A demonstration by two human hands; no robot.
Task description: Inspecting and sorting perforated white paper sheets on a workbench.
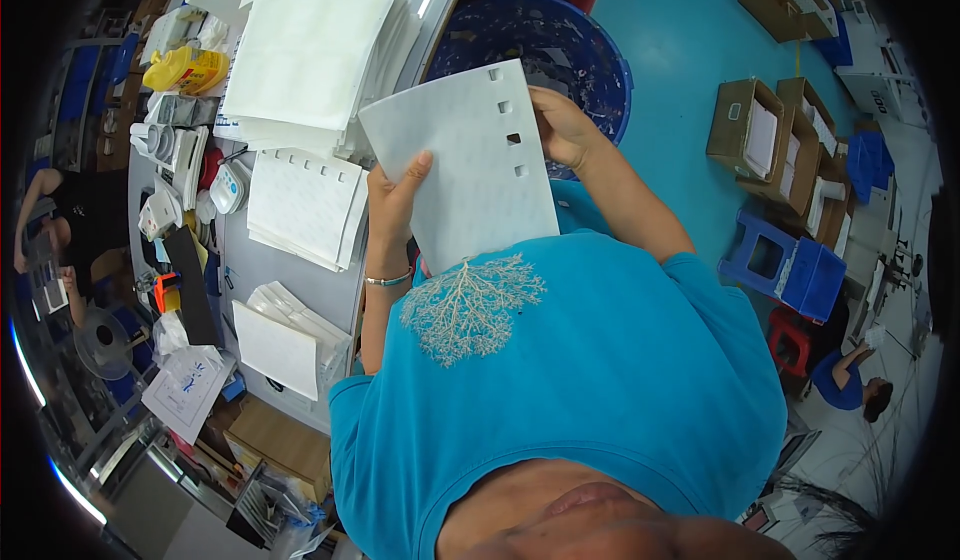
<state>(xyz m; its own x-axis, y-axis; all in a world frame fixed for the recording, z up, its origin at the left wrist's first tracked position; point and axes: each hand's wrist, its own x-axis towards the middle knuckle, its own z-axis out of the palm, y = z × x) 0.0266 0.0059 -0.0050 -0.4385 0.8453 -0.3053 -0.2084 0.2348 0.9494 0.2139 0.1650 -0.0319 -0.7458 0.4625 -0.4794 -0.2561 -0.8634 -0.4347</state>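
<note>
Sheet (pixel 465 165): white, held up tilted at centre of frame, above the shirt front; small square cutouts along its right side, third from top showing dark.
Left hand (pixel 395 195): closed on the sheet's left edge, thumb flat on the near face, fingers out of sight behind.
Right hand (pixel 562 130): at the sheet's upper right edge, fingers bent; tips hidden behind it, so cannot tell whether it grips.
Blue bin (pixel 627 75): round, upper centre, partly covered by the sheet and right hand; pale scraps scattered inside, depth of fill unclear.
Near carton (pixel 733 135): right of frame, open, white sheets standing in it.
Cartons beside it: open, white flat pieces inside, details too small to tell.
Top carton (pixel 762 8): upper right, open; contents unclear.
Worktop (pixel 235 250): left of frame, carrying the paper.
Tall stack (pixel 315 55): upper left, white sheets, edges uneven.
Notched stack (pixel 300 205): below the tall one, square cutouts along its upper edge.
Low stack (pixel 278 348): lower left, white sheets, fanned.
Yellow bottle (pixel 188 71): upper left, lying tilted among clutter; contents not visible.
Blue stool (pixel 765 255): right, below the cartons.
</note>
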